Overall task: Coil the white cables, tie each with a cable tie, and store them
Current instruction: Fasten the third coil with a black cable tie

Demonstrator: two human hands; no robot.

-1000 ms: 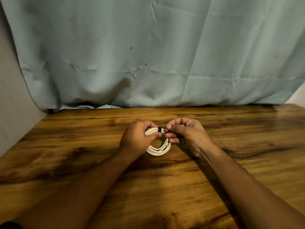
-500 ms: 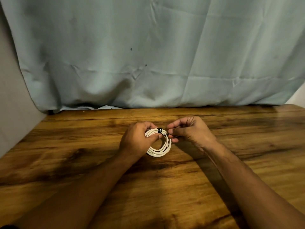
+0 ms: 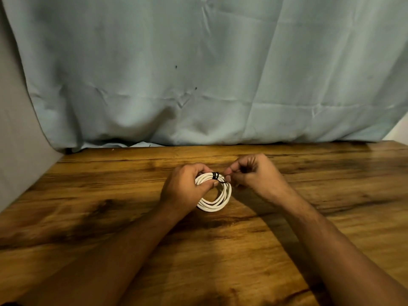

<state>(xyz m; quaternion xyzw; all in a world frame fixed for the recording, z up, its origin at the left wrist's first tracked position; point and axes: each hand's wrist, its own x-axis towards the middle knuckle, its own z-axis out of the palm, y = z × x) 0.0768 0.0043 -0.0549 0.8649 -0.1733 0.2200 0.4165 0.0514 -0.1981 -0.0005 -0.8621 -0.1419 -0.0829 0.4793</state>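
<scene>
One coiled white cable [image 3: 215,198] with one black cable tie [image 3: 216,175] sits on the wooden table [image 3: 331,195] between two hands, the left hand [image 3: 184,186] gripping its loops, the right hand [image 3: 254,173] pinching the tie's tail.

Left forearm [image 3: 132,239] and right forearm [image 3: 320,228] reach in bare from below and converge ahead of me. Left grip [image 3: 185,186]: fingers curled round the cable coil [image 3: 213,208], thumb lying across its strands. Right grip [image 3: 254,173]: knuckles up, fingers tucked under, thumb and forefinger pinching the tail of the cable tie [image 3: 215,175].
</scene>
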